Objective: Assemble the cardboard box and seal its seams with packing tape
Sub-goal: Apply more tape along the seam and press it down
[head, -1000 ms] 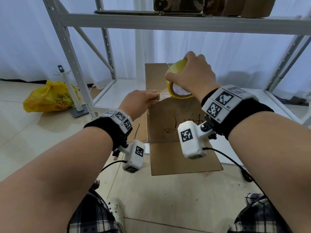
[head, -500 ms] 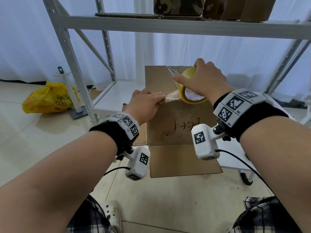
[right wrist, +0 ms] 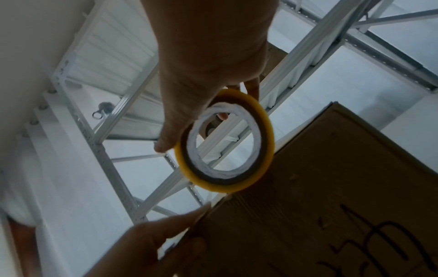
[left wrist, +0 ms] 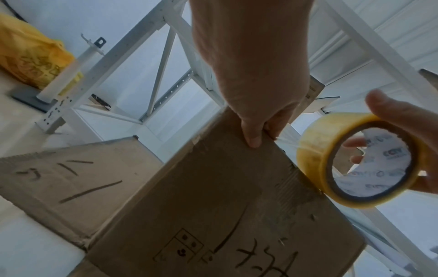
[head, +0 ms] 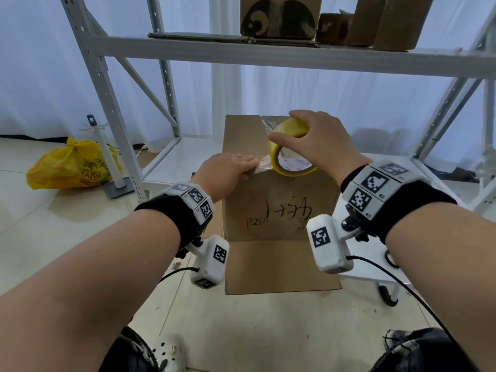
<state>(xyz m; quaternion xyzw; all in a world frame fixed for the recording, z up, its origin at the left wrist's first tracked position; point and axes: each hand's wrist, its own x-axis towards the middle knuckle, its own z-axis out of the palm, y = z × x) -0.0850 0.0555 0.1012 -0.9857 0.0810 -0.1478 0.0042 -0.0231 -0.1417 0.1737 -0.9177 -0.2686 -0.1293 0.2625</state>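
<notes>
A brown cardboard box [head: 279,200] stands upright on the low shelf, with black handwriting on its front face. My left hand [head: 241,167] lies on the top front edge and pinches the tape end there, thumb on the front face [left wrist: 252,138] and fingers over the top. A short clear strip of tape [head: 264,166] runs from it to the yellow tape roll [head: 292,128]. My right hand [head: 303,135] grips the roll from above, just over the box's top edge. The roll [left wrist: 310,150] shows its white core, and in the right wrist view the roll [right wrist: 267,150] hangs beside the box [right wrist: 320,215].
The box's lower flap [head: 279,267] lies open toward me, and another flap [left wrist: 71,178] sticks out at the left. A white metal rack [head: 268,53] surrounds the box, with cardboard boxes [head: 279,17] on its upper shelf. A yellow bag [head: 72,167] and a white stand [head: 107,157] sit on the floor, left.
My left hand has brought the tape end down onto the box's top front edge. My right hand has carried the roll to the right and over the box top.
</notes>
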